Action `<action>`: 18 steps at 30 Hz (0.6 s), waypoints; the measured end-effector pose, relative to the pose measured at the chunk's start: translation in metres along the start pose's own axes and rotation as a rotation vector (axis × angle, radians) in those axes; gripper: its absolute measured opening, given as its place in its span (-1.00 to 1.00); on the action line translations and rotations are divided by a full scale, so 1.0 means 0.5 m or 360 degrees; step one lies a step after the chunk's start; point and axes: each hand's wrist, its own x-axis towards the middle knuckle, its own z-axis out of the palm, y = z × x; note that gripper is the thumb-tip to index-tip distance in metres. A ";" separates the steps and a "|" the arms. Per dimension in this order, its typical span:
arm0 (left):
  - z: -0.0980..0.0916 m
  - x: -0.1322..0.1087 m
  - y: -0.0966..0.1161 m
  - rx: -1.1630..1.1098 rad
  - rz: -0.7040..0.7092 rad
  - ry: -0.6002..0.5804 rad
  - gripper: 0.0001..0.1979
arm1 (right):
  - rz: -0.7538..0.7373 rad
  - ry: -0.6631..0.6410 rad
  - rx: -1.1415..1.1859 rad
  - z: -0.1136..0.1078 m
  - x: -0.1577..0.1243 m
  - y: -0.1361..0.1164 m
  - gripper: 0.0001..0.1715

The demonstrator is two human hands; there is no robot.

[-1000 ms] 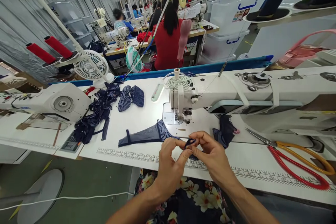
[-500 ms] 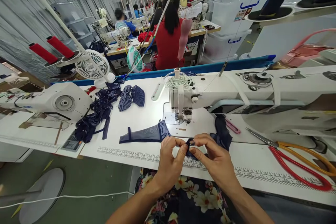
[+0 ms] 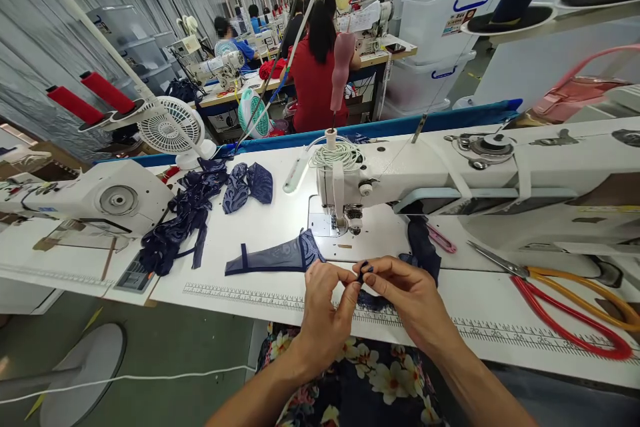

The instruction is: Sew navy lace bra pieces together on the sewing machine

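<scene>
Two hands [image 3: 326,307] [image 3: 421,299] pinch a navy garment piece [image 3: 374,301], sewing machine [image 3: 400,170] at twelve o'clock; any loosened pinch could drop it!

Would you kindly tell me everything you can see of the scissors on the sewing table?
The scissors have slim, silvery, metal-looking blades and two large looped handles, one glossy red, one orange. They lie on the white tabletop, to the right of the right hand, tips pointing left and away. The blades look nearly closed. The red loop lies across the printed ruler; no hand touches them.
</scene>
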 end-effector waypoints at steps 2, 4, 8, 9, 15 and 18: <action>0.000 0.001 0.001 -0.0002 -0.0007 -0.0003 -0.89 | 0.0022 0.0019 0.0030 0.003 0.000 0.000 -0.77; 0.000 0.002 0.003 -0.0006 -0.0029 -0.0011 -0.89 | 0.0038 0.0036 0.0046 0.005 0.001 0.000 -0.76; 0.000 0.000 -0.002 -0.0014 -0.0047 -0.0041 -0.88 | 0.0071 0.0098 0.0114 0.011 0.004 -0.002 -0.72; 0.000 -0.001 -0.004 -0.0018 -0.0048 -0.0050 -0.87 | 0.0078 0.0119 0.0145 0.012 0.004 -0.002 -0.70; -0.003 0.007 -0.007 -0.0290 -0.0301 -0.0153 -0.84 | 0.0034 0.0226 0.0191 0.029 0.003 0.009 -0.58; 0.000 0.018 0.002 -0.0492 -0.0443 -0.0120 -0.79 | -0.0018 0.0274 0.0182 0.043 0.004 0.013 -0.58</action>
